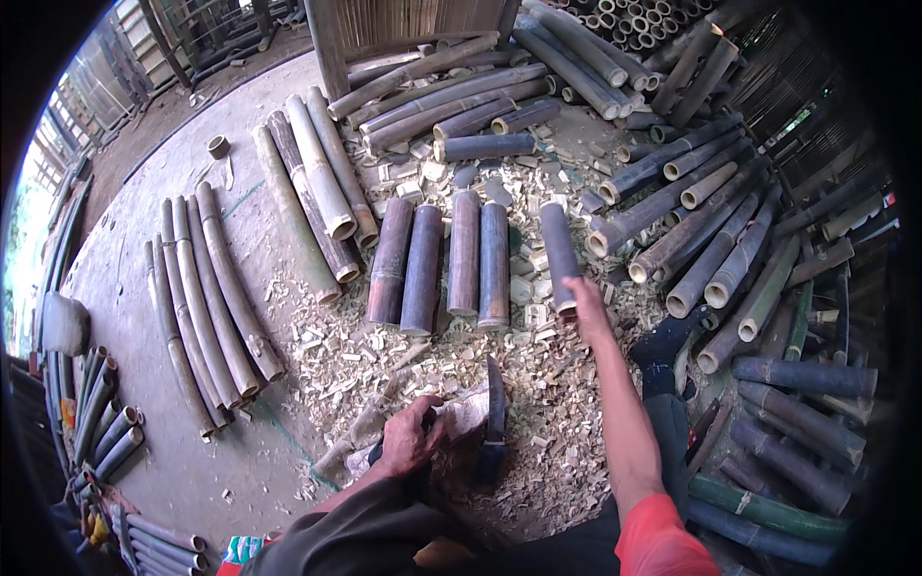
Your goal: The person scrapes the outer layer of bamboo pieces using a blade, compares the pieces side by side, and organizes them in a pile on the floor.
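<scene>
While the left grip (pixel 411 440) curls beside a pale wood block (pixel 466 415), whether pinching anything I cannot tell, four bamboo sections (pixel 423 269) lie beyond, a knife (pixel 496 398) is at the block's right end, and a fifth bamboo section (pixel 557 240) has its near end clasped by the right grip (pixel 584 309).

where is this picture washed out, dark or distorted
In the head view, daylight washes out the far left edge; in the head view, the slatted wall at right sits in gloom; in the head view, fisheye blackens the corners, and the long poles at left look bowed, probably partly from it.
</scene>
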Motion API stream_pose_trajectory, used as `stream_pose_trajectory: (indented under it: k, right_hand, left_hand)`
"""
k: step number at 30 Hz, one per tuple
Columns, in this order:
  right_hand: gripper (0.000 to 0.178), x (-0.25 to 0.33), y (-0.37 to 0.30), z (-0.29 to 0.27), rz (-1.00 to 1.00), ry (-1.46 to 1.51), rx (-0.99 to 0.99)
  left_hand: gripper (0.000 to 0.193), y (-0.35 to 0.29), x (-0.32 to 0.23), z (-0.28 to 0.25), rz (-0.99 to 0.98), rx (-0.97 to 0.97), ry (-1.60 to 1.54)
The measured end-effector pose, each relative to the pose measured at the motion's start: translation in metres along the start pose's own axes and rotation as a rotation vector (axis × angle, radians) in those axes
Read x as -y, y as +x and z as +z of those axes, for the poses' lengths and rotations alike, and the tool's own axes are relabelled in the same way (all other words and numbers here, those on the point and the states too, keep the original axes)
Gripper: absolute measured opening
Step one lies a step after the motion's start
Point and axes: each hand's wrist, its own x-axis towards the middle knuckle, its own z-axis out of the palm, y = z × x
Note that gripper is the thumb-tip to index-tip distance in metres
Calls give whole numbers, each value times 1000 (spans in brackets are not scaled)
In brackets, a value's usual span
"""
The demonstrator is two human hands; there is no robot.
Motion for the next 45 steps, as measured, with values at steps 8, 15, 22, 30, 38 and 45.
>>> stream_pose_trajectory:
  k: [8, 15, 22, 30, 38, 45]
  right_hand:
    - [73, 11, -39, 42, 97, 742, 219]
    - [61, 9, 2, 66, -3, 506, 11]
    - [63, 10, -1, 86, -181, -1128, -674]
    - [93, -4, -2, 141, -137, -747, -139]
    - [44, 11, -54, 78, 151, 776, 354]
    - [57, 18, -96, 68, 111, 592, 201]
  left_hand:
    - [32, 2, -8, -1, -41, 25, 42]
    - [31, 1, -4, 0, -73, 30, -23]
    - [31, 1, -6, -2, -88, 66, -51]
    - [25, 3, -4, -4, -75, 58, -162]
    - [56, 206, -50, 4, 208, -317, 126]
    - [85, 294, -64, 28, -191, -149, 360]
